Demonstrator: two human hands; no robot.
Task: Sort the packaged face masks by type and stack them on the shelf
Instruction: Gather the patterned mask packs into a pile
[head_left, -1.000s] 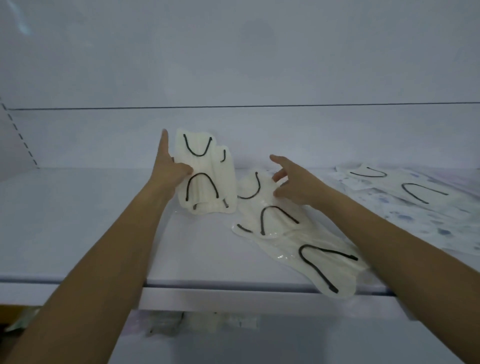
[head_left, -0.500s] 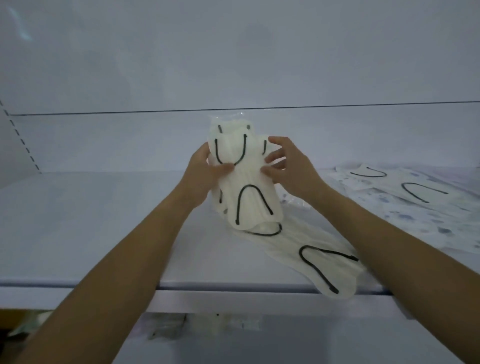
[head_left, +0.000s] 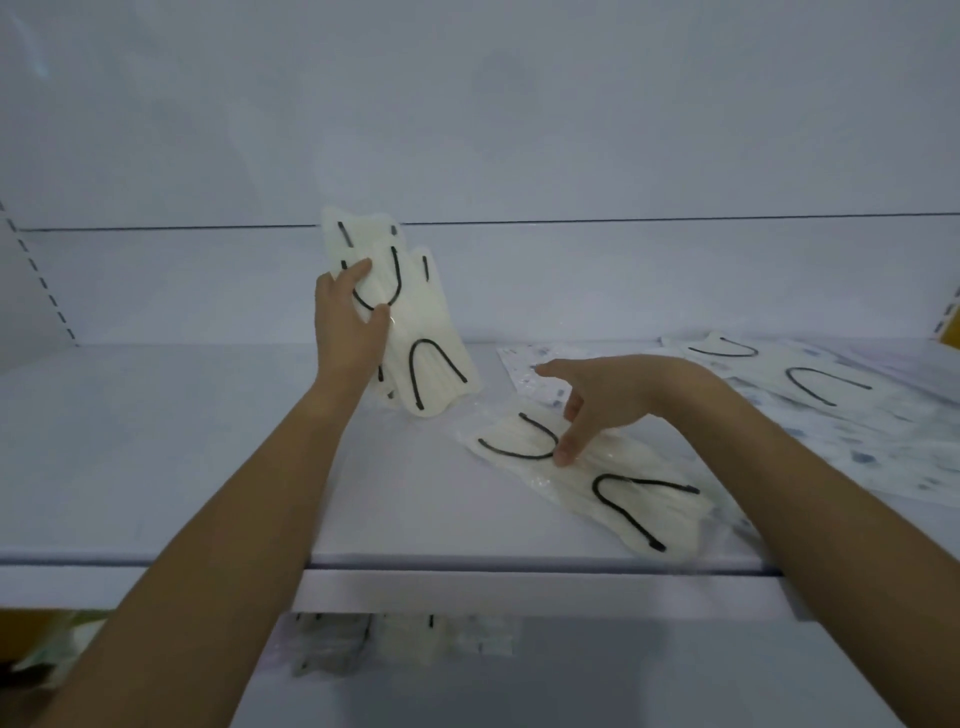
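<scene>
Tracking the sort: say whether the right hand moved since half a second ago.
Yes. The right hand came down and rightward, nearer the shelf front edge, onto the flat mask pack.

The left hand (head_left: 348, 322) and the right hand (head_left: 613, 395) are bare. The left forearm (head_left: 249, 519) and the right forearm (head_left: 805, 499) are slim and uncovered down to the picture's lower edge. The nails look short and plain, though the dim, soft view leaves that uncertain.
</scene>
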